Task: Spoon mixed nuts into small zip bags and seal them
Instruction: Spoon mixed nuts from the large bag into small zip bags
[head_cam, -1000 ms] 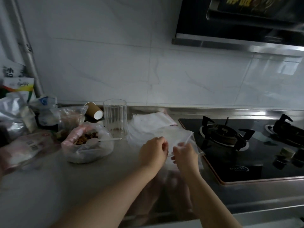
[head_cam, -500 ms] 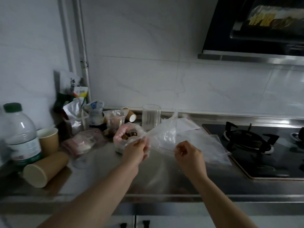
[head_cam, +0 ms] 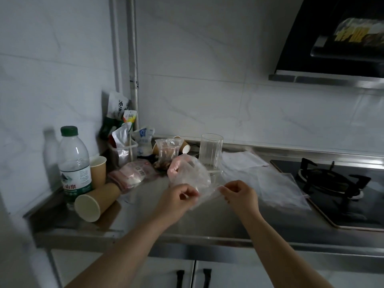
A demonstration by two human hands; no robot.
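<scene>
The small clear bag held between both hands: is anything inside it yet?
The small clear bag looks empty; no nuts show through. The left hand and right hand pinch its edges, so those corners are covered.

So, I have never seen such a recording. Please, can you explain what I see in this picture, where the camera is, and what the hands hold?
There is no machine here. A person wears a camera on the head, so this single view looks forward and down at their own arms. The left hand and the right hand each pinch an edge of one clear small zip bag above a steel counter. Behind it sits an open bag of mixed nuts. Also there: a water bottle, a paper cup lying on its side, a drinking glass, spare clear bags, and a gas stove on the right.
</scene>
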